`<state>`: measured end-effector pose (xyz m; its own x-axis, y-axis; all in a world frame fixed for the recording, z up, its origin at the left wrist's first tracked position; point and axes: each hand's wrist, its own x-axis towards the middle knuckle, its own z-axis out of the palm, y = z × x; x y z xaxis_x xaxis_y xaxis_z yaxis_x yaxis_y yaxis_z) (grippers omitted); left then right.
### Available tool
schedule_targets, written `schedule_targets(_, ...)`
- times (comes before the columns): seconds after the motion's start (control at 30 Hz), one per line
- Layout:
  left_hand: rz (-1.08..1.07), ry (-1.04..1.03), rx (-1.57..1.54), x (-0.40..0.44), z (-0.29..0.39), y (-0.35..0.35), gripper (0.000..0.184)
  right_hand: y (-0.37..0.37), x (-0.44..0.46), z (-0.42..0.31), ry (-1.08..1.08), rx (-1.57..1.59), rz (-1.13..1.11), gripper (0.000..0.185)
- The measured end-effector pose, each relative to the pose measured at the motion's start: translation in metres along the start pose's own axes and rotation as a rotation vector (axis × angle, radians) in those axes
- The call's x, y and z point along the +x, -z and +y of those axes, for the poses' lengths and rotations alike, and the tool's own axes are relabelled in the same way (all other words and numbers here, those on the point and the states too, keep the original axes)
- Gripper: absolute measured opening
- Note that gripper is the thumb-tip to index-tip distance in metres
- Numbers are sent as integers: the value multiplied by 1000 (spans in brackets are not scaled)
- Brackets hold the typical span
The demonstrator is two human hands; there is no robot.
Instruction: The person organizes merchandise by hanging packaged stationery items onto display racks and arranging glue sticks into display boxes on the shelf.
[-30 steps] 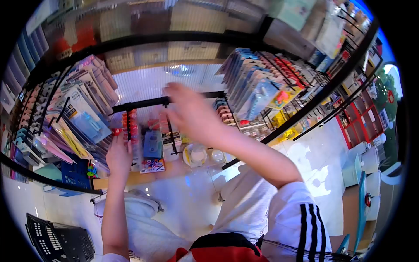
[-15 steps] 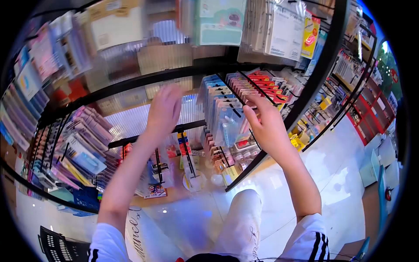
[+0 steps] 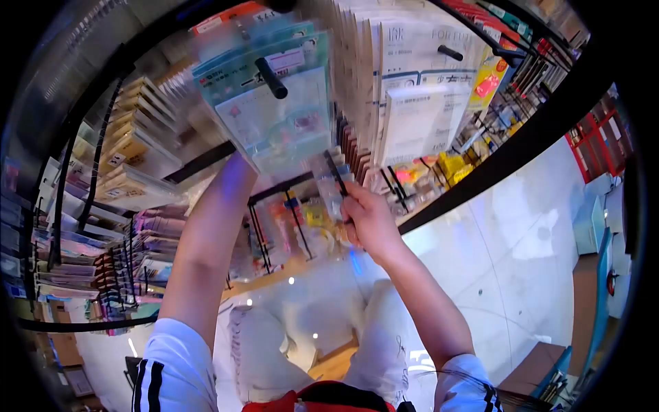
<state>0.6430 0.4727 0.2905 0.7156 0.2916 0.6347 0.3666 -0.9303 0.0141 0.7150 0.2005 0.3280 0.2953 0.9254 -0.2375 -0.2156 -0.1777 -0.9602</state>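
Observation:
My left forearm (image 3: 213, 206) reaches up to the hanging teal notepad packs (image 3: 274, 110), and my left hand is hidden behind them, so its fingers do not show. My right hand (image 3: 371, 220) is lower and to the right, its fingers curled closed at the edge of a clear packet (image 3: 328, 180) that hangs on a black hook. Part of that packet is blurred. Just above my right hand hang several white packs (image 3: 425, 123) on their own hook.
Cream-coloured packs (image 3: 141, 154) hang in rows at the left. A black rack bar (image 3: 508, 147) slants along the right side. Small packaged goods (image 3: 292, 226) hang low on the rack. White floor tiles (image 3: 501, 261) and a red shelf (image 3: 597, 144) lie to the right.
The view has tilted and moved closer to the upper rack. My left hand has gone from sight behind the teal packs. My right hand has come down and inward, its fingers now curled.

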Motion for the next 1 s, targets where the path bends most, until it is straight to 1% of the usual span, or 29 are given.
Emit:
schedule_targets(0.03,-22,17,-10,-1,0,1,25,-2,0,1,-10,9,22,34)
schedule_targets(0.17,-75,58,-34,-1,-3,4,25,-2,-4,-7,-129,238,19,34)
schedule_targets(0.27,-92,75,-49,0,-6,8,25,-2,-7,-1,-119,221,-30,34)
schedule_targets(0.3,-103,81,-56,-2,-7,10,24,-8,-5,5,-22,42,-19,33)
schedule_targets(0.4,-124,97,-70,-8,-8,20,24,-20,-7,1,13,-36,-19,32)
schedule_targets(0.43,-127,103,-72,-10,-8,25,24,-27,-10,-2,-42,91,-16,30)
schedule_targets(0.53,-151,129,-82,-22,-11,44,24,-46,-5,15,116,-54,21,20)
schedule_targets(0.57,-158,133,-86,-25,-11,51,24,-50,-4,17,55,-70,-20,20)
schedule_targets(0.63,-171,145,-94,-32,-11,62,24,-63,-7,21,0,-60,-32,27)
schedule_targets(0.7,-181,152,-110,-36,-8,66,24,-79,-9,44,83,-51,43,32)
schedule_targets(0.8,-195,157,-129,-36,-3,70,24,-83,-4,55,185,-318,166,32)
schedule_targets(0.9,-205,158,-138,-33,1,69,24,-73,-11,48,416,-466,373,27)
schedule_targets(0.97,-215,160,-138,-25,5,61,23,-64,-26,23,362,-629,622,32)
schedule_targets(1.0,-217,161,-141,-21,9,55,23,-55,-29,14,458,-830,701,33)
